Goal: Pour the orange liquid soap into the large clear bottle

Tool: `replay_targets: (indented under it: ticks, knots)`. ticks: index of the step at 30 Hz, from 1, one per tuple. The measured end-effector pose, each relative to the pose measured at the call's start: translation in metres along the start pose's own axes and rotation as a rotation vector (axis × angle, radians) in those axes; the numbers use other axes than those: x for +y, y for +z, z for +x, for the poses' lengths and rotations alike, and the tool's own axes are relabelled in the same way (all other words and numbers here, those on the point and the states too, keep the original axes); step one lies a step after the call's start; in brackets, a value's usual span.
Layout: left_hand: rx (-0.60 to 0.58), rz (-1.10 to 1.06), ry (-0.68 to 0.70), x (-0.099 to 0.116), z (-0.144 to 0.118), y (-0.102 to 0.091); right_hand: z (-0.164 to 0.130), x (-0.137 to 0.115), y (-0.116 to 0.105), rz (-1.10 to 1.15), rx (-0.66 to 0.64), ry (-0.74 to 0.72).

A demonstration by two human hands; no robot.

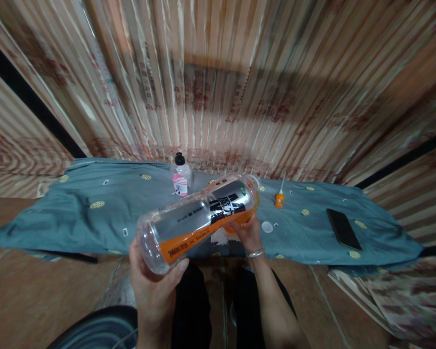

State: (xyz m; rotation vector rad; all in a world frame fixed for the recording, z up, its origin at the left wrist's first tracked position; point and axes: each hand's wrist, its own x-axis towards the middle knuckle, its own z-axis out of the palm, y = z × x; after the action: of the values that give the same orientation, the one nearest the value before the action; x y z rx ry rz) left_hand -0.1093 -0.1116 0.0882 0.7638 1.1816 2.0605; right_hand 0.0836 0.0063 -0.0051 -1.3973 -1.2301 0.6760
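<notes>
A large clear plastic drink bottle (192,223) with a silver and orange label lies tilted across the middle, its neck end at the upper right. My left hand (154,286) is closed around its base. Under the neck end, my right hand (247,232) is closed on an orange see-through container (241,219), mostly hidden by the drink bottle and my fingers. The drink bottle's mouth is close to this container; I cannot tell whether they touch. An orange cap with a long pale nozzle (279,199) stands on the cloth to the right, near a white disc (267,227).
A clear bottle with a black cap and pink label (180,177) stands at the back. A dark phone (343,229) lies at the right on the blue-green cloth (94,213). A pale patch (223,236) is near the cloth's front edge. Striped sheeting (203,97) hangs behind.
</notes>
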Motion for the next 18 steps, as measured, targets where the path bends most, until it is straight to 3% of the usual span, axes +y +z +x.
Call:
replay_targets:
  ticks: [18]
  knots:
    - [-0.004,-0.033,-0.006,0.001,-0.002,-0.0007,-0.001,-0.0041,0.0004,0.012,0.016,-0.01]
